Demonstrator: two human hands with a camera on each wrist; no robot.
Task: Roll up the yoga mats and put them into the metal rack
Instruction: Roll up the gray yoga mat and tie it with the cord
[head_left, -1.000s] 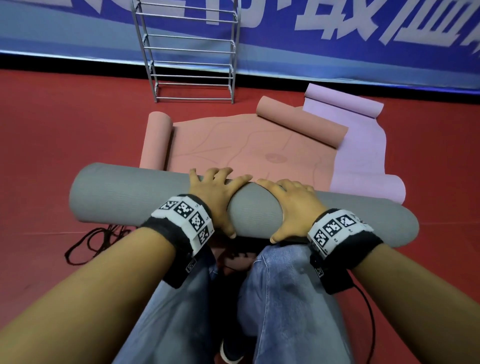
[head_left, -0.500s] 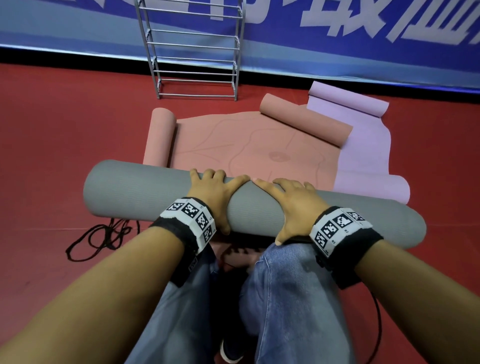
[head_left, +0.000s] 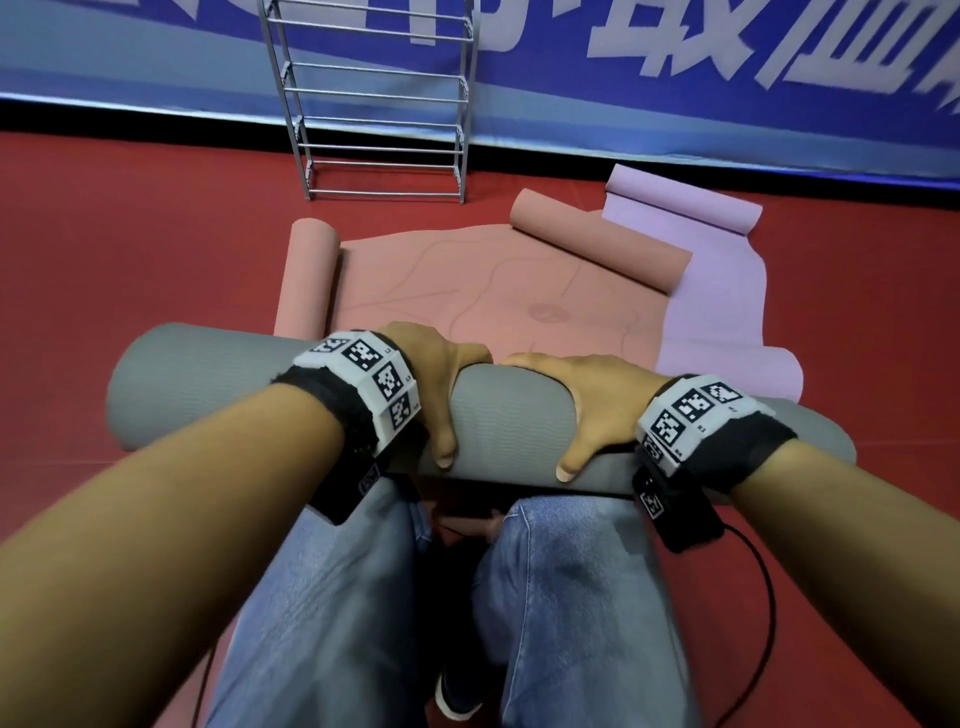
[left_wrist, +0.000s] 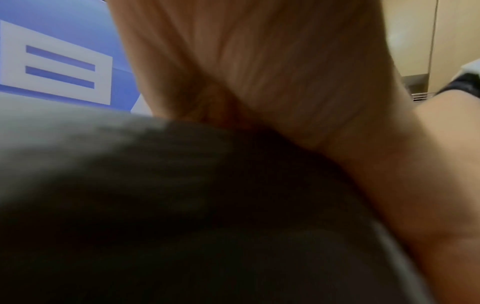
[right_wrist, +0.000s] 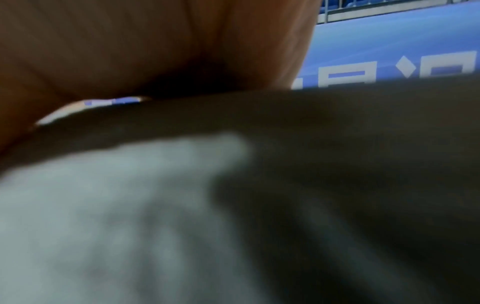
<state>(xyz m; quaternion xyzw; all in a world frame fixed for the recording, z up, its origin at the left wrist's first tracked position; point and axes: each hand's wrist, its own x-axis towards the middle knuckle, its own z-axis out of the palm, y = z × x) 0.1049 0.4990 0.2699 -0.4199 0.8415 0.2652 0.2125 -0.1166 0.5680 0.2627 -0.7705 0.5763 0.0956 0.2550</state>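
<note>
Grey mat (head_left: 498, 415), fully rolled, lies crosswise just beyond our knees, and we take it as our landmark. Our left hand (head_left: 434, 371) and right hand (head_left: 582, 395) sit side by side on its middle, each curled over the top with the thumb down the near face, gripping the roll; both wrist views show only blurred palm against grey. Its two ends jut past our arms, with bare red floor (head_left: 130, 270) beyond each end. A black cable (head_left: 763, 597) trails on the floor nearer than the roll, by our right knee. Just behind the roll spreads the pink mat (head_left: 467, 291), flat in the middle with both ends curled. Right of that lies the lilac mat (head_left: 722, 291), likewise curled at both ends, its near curl touching the roll. Farther back, past open floor, the metal rack (head_left: 379, 104) stands against the blue banner (head_left: 675, 78).
</note>
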